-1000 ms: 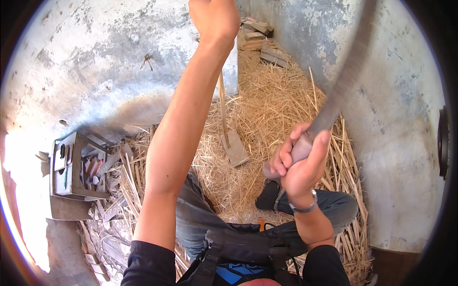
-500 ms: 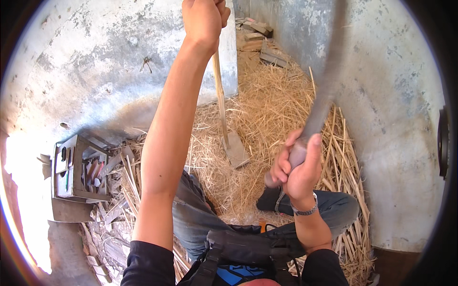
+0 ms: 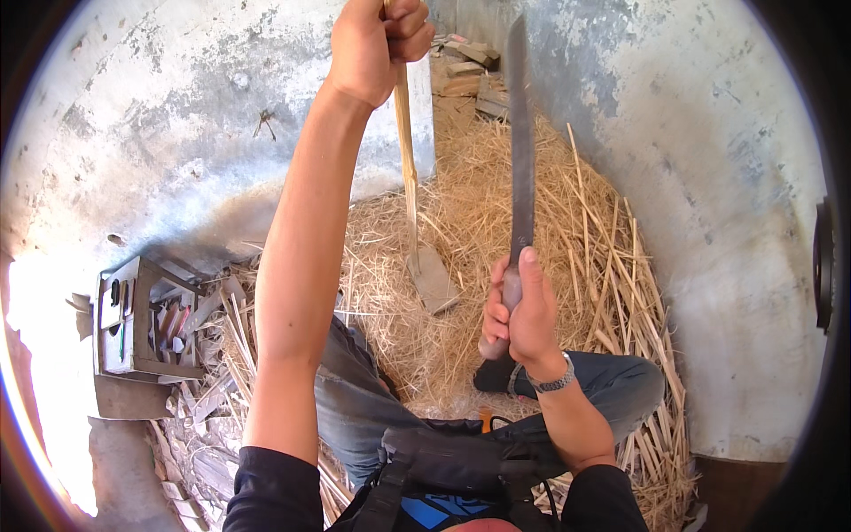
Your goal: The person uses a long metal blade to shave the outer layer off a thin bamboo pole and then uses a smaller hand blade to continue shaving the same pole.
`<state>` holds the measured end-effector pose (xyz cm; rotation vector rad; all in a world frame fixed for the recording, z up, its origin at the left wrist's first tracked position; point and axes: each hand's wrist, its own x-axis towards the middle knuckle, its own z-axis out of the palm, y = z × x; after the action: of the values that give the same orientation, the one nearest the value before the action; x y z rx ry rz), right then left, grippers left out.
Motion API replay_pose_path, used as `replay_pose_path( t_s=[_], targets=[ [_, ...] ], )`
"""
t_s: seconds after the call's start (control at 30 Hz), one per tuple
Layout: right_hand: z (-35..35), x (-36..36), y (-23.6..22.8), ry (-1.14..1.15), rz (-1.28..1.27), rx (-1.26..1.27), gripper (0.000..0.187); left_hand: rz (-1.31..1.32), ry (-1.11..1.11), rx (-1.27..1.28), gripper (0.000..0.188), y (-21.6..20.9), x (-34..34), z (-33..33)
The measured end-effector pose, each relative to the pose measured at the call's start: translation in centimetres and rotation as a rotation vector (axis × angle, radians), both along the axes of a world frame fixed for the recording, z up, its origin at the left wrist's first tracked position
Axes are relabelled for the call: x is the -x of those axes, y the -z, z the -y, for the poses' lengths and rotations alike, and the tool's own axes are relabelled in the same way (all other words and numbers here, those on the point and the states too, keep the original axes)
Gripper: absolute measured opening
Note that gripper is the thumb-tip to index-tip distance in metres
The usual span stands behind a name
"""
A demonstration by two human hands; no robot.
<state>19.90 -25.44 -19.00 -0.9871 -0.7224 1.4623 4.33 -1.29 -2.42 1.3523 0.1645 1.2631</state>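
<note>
The left hand (image 3: 377,44) is raised at the top of the view, its fingers (image 3: 409,25) curled fully shut around the upper end of a thin pale stick (image 3: 408,168). The stick passes down out of the fist, between palm and fingers, and runs nearly upright to a flat block (image 3: 436,279) lying in the straw (image 3: 496,222); its lower end meets the block's far edge. The right hand (image 3: 523,319) sits just right of the block, lower in the view, its fingers (image 3: 495,312) wrapped tight around the handle of a machete (image 3: 519,151), thumb laid up along the handle toward the blade. The long dark blade rises from the fist, tilted slightly, standing right of the stick and apart from it, the 2 roughly parallel. A metal watch (image 3: 557,383) circles the right wrist. Below the block, the person's legs in grey trousers (image 3: 355,399) are folded on the straw. Well left of the block stands a small metal crate (image 3: 133,324) holding tools, with split cane strips (image 3: 222,372) heaped around it. Beyond the block, at the far end of the straw, lie some wood offcuts (image 3: 470,71). Worn concrete floor (image 3: 177,133) lies on the left and a stained wall (image 3: 727,222) curves round the right side.
</note>
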Motion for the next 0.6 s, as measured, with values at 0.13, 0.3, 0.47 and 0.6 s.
replay_pose_path(
  t_s=[0.13,0.3,0.47,0.6],
  targets=[
    [0.2,0.9,-0.8,-0.071,0.005,0.031,0.051,-0.103,-0.046,-0.046,0.061,1.3,0.1,-0.3],
    [1.1,2.4,2.1,-0.197,-0.043,0.156,0.05,-0.03,-0.136,0.046,0.062,3.0,0.6,0.5],
    [1.2,3.0,2.4,-0.23,-0.044,0.189,0.048,-0.043,-0.199,0.049,0.064,2.5,0.7,1.6],
    [1.3,3.0,2.4,-0.24,-0.021,0.186,0.048,-0.103,-0.285,0.02,0.066,2.2,0.1,2.4]
  ],
)
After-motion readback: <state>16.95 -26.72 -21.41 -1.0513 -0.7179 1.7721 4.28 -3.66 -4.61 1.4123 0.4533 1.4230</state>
